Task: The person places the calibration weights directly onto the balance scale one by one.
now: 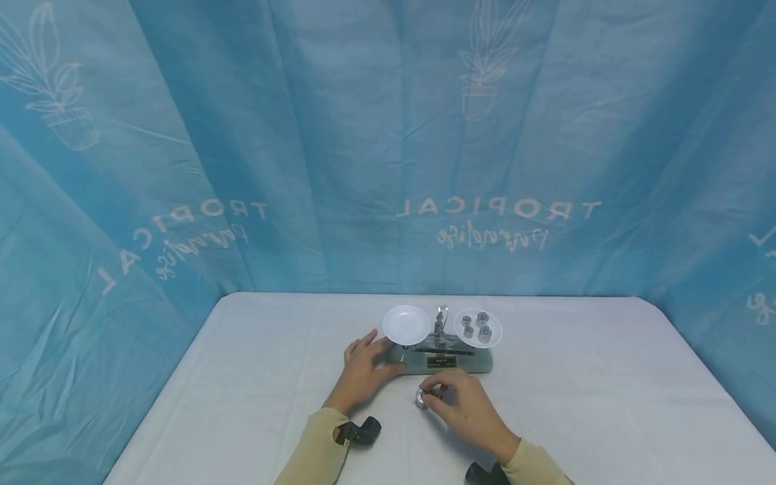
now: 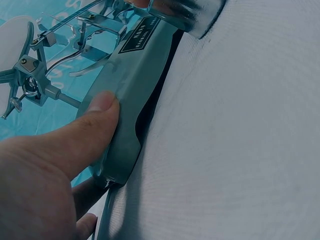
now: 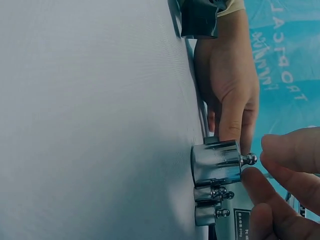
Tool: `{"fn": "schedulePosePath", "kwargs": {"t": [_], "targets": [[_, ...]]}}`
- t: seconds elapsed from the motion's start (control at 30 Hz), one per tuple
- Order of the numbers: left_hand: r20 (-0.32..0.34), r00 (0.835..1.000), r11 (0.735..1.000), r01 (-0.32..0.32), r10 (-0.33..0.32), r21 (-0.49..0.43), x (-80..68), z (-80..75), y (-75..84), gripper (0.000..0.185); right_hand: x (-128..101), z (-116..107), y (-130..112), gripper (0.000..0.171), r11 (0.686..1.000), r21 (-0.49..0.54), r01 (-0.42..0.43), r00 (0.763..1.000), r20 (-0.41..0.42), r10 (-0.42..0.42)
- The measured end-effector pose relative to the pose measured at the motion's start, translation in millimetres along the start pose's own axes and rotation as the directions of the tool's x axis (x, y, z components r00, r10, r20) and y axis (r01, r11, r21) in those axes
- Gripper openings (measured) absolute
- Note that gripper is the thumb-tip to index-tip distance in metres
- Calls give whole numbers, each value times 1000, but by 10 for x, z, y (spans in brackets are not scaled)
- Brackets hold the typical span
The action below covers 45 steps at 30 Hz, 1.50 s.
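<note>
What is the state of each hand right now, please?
Left hand: open, thumb pressed on the balance scale base.
Right hand: fingertips at the knob of the large metal weight; grip cannot be told.

Chrome knobbed weight (image 1: 422,397) upright on table; grey balance scale (image 1: 445,362) just behind.

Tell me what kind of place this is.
Probably a staged recording booth, not a lab: blue printed curtains wall in a white-covered table holding only a balance scale and metal weights.
</note>
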State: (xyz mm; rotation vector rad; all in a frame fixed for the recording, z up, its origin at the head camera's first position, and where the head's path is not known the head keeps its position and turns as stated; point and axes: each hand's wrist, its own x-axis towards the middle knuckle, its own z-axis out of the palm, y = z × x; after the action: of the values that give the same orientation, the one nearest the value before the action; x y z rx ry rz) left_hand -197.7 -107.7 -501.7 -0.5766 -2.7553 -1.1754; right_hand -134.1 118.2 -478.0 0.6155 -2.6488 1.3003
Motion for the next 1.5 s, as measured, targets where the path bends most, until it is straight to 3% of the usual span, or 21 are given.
{"fn": "schedulePosePath", "kwargs": {"t": [0.3,0.53,0.93,1.5], "targets": [[-5,1000,1000,-6,6,-6,3,-4,-8,58,7,12,23,15,1000,-13,-5,1000,5,5],[0,1000,1000,2,-2,-8,10,2,-8,57,10,30,39,18,997,-41,-61,998,-2,61],[5,1000,1000,17,-17,2,8,2,-1,59,23,79,57,18,999,-28,-37,998,-41,36],[6,1000,1000,11,-11,3,20,18,-35,59,20,88,61,12,997,-47,-57,998,-20,56]]}}
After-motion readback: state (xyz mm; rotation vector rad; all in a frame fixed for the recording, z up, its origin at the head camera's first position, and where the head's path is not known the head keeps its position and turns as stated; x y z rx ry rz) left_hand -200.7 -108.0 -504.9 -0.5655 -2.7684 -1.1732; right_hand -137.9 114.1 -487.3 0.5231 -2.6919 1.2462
